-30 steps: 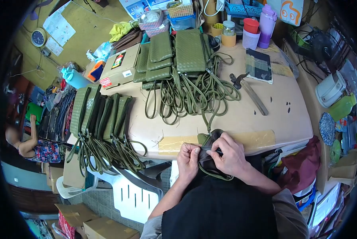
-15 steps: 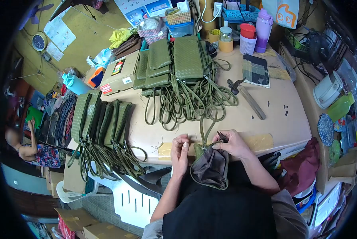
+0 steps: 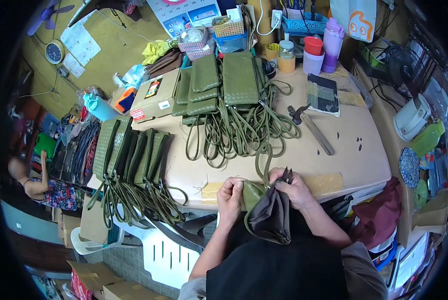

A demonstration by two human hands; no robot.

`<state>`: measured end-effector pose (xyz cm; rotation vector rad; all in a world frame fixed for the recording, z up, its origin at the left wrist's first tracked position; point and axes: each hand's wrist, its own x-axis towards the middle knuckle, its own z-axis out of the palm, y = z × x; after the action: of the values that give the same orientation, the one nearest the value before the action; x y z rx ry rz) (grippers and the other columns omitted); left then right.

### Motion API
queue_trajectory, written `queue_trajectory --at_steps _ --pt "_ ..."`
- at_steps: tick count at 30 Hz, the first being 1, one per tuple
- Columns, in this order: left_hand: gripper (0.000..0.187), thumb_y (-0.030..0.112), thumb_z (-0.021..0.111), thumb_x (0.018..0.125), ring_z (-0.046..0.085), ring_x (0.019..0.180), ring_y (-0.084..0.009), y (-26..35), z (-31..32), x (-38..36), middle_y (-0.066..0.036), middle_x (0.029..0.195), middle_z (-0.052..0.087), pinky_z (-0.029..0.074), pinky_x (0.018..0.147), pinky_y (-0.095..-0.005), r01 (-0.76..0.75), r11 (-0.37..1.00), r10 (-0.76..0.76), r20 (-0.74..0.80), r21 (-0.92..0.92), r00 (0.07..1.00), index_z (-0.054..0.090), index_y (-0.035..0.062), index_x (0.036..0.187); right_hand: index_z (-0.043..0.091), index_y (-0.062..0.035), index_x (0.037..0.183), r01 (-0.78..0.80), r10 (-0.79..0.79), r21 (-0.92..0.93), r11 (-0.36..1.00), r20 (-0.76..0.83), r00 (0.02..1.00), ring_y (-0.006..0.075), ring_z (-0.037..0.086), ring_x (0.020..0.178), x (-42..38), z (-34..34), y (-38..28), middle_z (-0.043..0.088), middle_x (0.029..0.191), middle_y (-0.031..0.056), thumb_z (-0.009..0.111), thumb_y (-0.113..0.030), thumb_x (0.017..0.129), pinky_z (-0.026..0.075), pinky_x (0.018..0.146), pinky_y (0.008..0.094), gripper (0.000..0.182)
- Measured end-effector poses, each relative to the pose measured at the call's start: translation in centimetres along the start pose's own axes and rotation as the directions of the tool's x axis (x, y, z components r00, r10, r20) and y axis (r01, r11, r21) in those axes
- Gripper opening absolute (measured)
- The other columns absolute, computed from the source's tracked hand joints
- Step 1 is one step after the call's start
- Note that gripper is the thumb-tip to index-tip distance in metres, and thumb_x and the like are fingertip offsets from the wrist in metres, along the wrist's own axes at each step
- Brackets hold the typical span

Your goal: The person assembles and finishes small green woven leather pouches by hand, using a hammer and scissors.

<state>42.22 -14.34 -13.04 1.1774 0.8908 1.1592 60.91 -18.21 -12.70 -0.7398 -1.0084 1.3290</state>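
An olive-green pouch (image 3: 252,196) hangs open at the table's front edge, its dark lining (image 3: 269,215) showing. My left hand (image 3: 230,198) pinches its left side near the top. With my right hand (image 3: 295,190) I grip the top right edge, and dark pointed thread snips (image 3: 287,175) stick up from the same fingers. A green strap (image 3: 264,162) runs from the pouch up onto the table. Beyond my hands lies a pile of woven-pattern green pouches (image 3: 240,80) with tangled straps.
More green pouches (image 3: 115,145) stand at the table's left edge, straps hanging. A hammer (image 3: 314,130) and a dark notebook (image 3: 323,95) lie to the right. A cardboard box (image 3: 156,95), cups and a purple bottle (image 3: 332,45) stand behind. Another person (image 3: 36,185) is far left.
My left hand has closed on the pouch's left side and pulls it outward, so more green outer face shows. The snips in my right hand now point upward.
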Motion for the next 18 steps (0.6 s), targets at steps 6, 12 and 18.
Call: queue_trajectory --at_steps 6,12,18 --pt "0.017 0.018 0.049 0.098 0.051 0.086 -0.0081 0.3 1.2 -0.7 -0.003 0.091 0.057 0.042 0.079 -0.0227 -0.083 0.986 0.098 0.095 -0.146 0.991 0.051 0.0012 0.100 0.057 -0.0005 0.085 0.257 -0.226 -0.690 0.676 0.138 0.964 0.0200 0.061 0.075 -0.4 1.8 -3.8 0.061 0.085 0.0099 0.070 0.007 0.061 0.048 0.070 0.0282 0.028" --pt "0.018 0.020 0.052 0.097 0.047 0.077 -0.0043 2.8 2.3 -1.2 0.002 0.084 0.053 0.040 0.071 -0.0191 -0.143 0.990 0.142 0.142 -0.002 0.980 0.051 0.0024 0.097 0.051 -0.0011 0.066 0.144 -0.455 -0.711 0.689 -0.268 0.849 0.0088 0.045 0.055 -1.1 1.6 -2.3 0.050 0.060 0.0028 0.068 0.001 0.070 0.035 0.050 0.0246 0.017" --pt "0.022 0.020 0.049 0.098 0.037 0.067 -0.0016 1.8 1.8 -0.6 0.006 0.074 0.047 0.032 0.058 -0.0192 -0.107 0.991 0.109 0.032 -0.081 0.993 0.045 0.0070 0.081 0.055 -0.0001 0.068 0.097 -0.244 -0.469 0.878 -0.264 0.933 0.0033 0.045 0.057 -0.3 1.8 -3.0 0.053 0.062 -0.0017 0.068 0.002 0.073 0.037 0.052 0.0218 0.014"
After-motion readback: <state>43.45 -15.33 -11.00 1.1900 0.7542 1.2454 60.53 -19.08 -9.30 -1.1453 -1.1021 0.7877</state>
